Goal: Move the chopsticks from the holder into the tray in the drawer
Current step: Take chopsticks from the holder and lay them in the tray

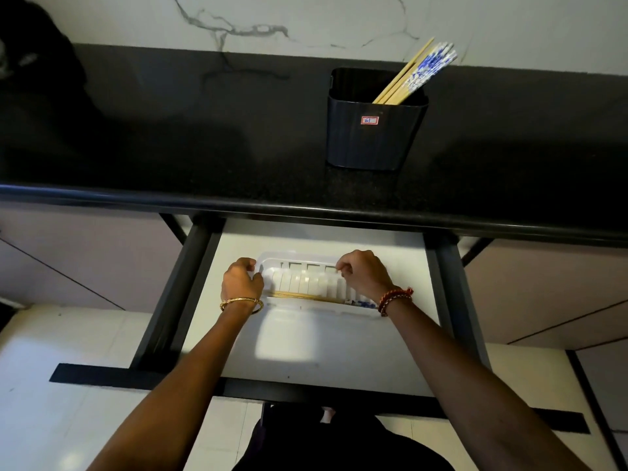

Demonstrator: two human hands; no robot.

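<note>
Head view, looking down over the black stone table [204,158] and the pulled-out white drawer [339,351] below its edge. Black ribbed plastic holder [375,130] stands on the table, well back; a bundle of slim chopsticks [413,74], plain bamboo ones and some with blue-and-white patterned tops, leans out of it toward the right. Inside the drawer, a white slotted plastic tray [307,283] lies crosswise; a few bamboo chopsticks [306,296] already rest along its near channel, patterned ends toward the right. Both forearms reach straight forward and down into the drawer, wrists roughly level. Left hand [241,282], gold bangle at the wrist, has fingers curled at the tray's left end, apparently gripping its rim. Right hand [365,271], red thread band at the wrist, is curled with fingertips pinched near the tray's upper right; whether it holds the rim or nothing cannot be told. Hands sit apart, one at each tray end, likely steadying or squaring it. Judgement on handling: chopsticks are light, stiff, smooth and prone to roll or fan out; best taken as a small bunch around the upper exposed portion above the holder's rim, then laid lengthwise in the channel. Most of the bundle remains to be moved.
</note>
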